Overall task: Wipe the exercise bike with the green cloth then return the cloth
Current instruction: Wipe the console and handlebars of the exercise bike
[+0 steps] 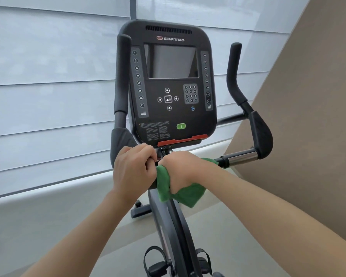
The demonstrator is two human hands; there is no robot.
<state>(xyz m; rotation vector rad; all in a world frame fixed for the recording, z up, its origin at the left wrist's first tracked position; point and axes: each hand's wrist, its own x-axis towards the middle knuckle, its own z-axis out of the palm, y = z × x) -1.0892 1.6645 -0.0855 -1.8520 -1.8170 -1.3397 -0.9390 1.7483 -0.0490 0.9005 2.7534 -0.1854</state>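
The exercise bike (169, 92) filled the view, console facing the camera. Just under it, the right hand (180, 170) had the green cloth (180, 193) bunched around the handlebar, while the left hand (133, 170) gripped the bar right beside it.

— How do the arms lie?
— Both reach forward, bare, meeting at the middle.
— And the left hand (133, 168)?
— Fingers curled tight round a bar, knuckles up.
— The right hand (181, 170)?
— Just beside it, nearly touching, fist closed round a green cloth (185, 193).
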